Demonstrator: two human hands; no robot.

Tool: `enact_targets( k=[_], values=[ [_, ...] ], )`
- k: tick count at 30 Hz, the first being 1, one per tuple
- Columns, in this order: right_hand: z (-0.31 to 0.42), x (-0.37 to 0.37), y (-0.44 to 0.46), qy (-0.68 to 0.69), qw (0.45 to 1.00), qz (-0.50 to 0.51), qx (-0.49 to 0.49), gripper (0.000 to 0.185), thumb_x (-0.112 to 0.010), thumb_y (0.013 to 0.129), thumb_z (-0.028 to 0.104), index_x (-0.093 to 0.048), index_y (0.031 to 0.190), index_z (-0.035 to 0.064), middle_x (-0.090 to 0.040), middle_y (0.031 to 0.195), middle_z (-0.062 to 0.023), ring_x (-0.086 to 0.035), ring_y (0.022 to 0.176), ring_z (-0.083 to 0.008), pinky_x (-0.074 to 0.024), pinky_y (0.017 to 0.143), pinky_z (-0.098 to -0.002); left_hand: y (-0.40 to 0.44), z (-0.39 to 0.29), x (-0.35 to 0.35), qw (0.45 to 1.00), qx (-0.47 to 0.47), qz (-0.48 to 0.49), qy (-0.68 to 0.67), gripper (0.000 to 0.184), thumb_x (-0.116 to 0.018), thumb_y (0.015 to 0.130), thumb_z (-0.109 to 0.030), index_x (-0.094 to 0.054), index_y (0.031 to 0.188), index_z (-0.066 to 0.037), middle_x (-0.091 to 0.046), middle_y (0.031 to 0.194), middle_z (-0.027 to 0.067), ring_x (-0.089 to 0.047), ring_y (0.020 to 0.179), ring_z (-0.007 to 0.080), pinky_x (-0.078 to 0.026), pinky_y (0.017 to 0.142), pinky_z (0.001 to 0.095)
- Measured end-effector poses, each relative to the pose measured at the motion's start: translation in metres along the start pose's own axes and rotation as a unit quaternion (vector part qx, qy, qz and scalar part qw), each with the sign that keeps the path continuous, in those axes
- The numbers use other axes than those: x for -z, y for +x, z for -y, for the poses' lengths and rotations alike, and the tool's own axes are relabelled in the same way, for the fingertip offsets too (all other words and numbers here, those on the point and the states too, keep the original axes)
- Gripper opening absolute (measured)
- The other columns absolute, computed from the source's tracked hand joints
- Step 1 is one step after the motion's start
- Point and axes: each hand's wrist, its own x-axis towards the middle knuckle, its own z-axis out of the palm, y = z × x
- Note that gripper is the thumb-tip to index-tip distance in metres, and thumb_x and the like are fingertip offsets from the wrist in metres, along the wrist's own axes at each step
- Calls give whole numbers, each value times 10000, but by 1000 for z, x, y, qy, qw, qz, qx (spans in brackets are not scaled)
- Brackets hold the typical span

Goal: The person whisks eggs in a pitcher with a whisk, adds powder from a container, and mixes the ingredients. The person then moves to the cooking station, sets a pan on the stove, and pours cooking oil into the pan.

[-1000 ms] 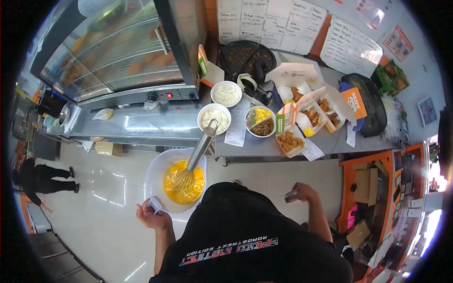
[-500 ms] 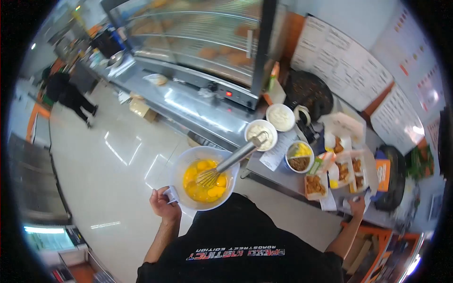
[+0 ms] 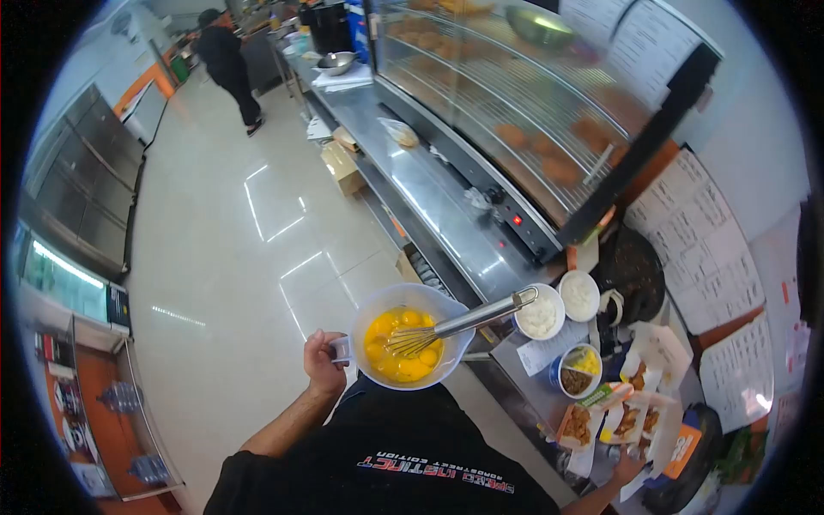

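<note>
My left hand (image 3: pixel 325 360) is closed round the handle of a clear plastic pitcher (image 3: pixel 365 307). Cracked eggs with orange yolks (image 3: pixel 402 345) fill its bottom, and a metal whisk (image 3: pixel 472 319) leans in it, handle over the right rim. At the lower right, my right hand (image 3: pixel 628 466) is beside the open food boxes (image 3: pixel 661 421); its fingers are too small and blurred to show what they hold, if anything. Two bowls of rice (image 3: pixel 538 316) and a divided bowl of yellow and brown food (image 3: pixel 578 371) stand near the boxes.
A glass warming cabinet (image 3: pixel 515 103) stands on the steel counter (image 3: pixel 403 176). Written sheets (image 3: pixel 699 240) line the wall, above a black pan (image 3: pixel 631 270). Another person (image 3: pixel 225 64) in black stands at the far upper left. Steel refrigerators (image 3: pixel 86 180) stand at the left.
The view has swung left, bringing the refrigerators into sight. My left hand still holds the pitcher. My right hand has moved from beside my body to the food boxes.
</note>
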Motion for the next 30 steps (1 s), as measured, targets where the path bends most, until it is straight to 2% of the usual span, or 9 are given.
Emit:
enact_targets(
  k=[5,8,12,14,17,19,21,26,30],
  values=[
    [126,57,-54,-302,945,-109,-62,520,-763,790,375,-591,1090,-14,-690,903,-145,-666,820,-276,-522,754,-388,20,-14,16,998,33,-49,-18,581,-413,887,-537,-645,751,-22,-589,577,70,-468,449,143,-347,428,269],
    [247,81,-81,-2,927,-326,184,351,-642,919,314,-622,1035,-17,-607,1028,-206,-619,733,-307,-537,691,-427,43,-24,34,998,21,-42,-38,588,-409,889,-539,-646,739,-23,-586,567,67,-463,431,144,-354,424,271],
    [404,-26,-174,140,934,16,329,150,-657,848,189,-643,789,51,-612,696,-60,-577,607,-176,-451,563,-312,82,-41,84,997,3,-37,-73,590,-405,894,-542,-637,727,-26,-570,558,57,-440,428,133,-333,427,273],
    [525,-74,-282,224,794,256,503,193,-627,842,141,-653,690,25,-635,664,-97,-571,580,-159,-432,537,-318,105,-55,112,995,-11,-27,-92,574,-422,892,-543,-626,729,-32,-548,556,50,-414,423,122,-309,423,272],
    [573,-192,-422,243,611,658,368,223,-619,907,230,-664,905,11,-652,719,-114,-595,601,-195,-459,584,-351,150,-79,170,989,-22,-109,-100,604,-398,894,-562,-618,701,-33,-531,515,47,-431,426,141,-319,431,276],
    [640,-211,-478,220,641,694,245,229,-564,956,210,-656,990,4,-658,735,-85,-581,607,-143,-445,569,-317,184,-95,215,987,-18,-108,-116,592,-396,908,-542,-620,716,-29,-536,523,49,-437,435,134,-316,433,267],
    [722,-210,-527,256,685,554,398,236,-533,978,208,-642,1039,9,-635,715,-50,-565,614,-109,-439,565,-273,222,-89,273,938,-262,-227,7,584,-390,924,-520,-624,730,-22,-552,542,54,-446,447,124,-313,433,258],
    [880,-226,-624,415,612,647,188,277,-500,988,225,-569,1172,31,-607,770,-38,-557,663,-109,-458,626,-264,283,-180,370,935,-250,-251,14,576,-380,938,-503,-629,744,-21,-566,561,54,-448,456,114,-311,431,247],
    [960,-228,-674,432,531,679,265,349,-435,1001,258,-463,1275,44,-591,1001,-76,-559,846,-121,-443,748,-264,331,-238,412,942,-200,-268,-13,574,-379,939,-506,-630,743,-29,-561,555,43,-439,451,112,-310,429,245]
  ],
)
